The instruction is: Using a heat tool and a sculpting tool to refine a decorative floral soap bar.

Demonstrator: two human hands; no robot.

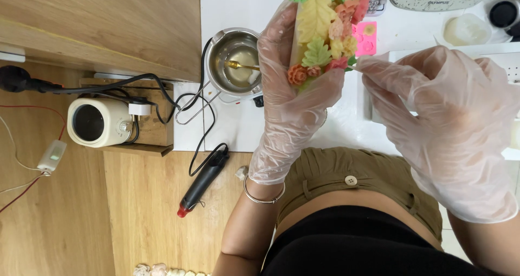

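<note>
My left hand, in a clear plastic glove, grips a tall pale candle covered with wax leaves and small flowers in green, yellow, orange and pink. It holds the candle above the white table. My right hand, also gloved, is just right of the candle, its fingertips pinched near a green leaf at the candle's lower side. Whether anything is pinched between those fingers is unclear.
A steel melting pot with pale liquid and a gold spoon stands left of the candle. A cream round appliance, black cables and a black-and-red tool lie on the wooden surface. A pink mould and white containers sit behind.
</note>
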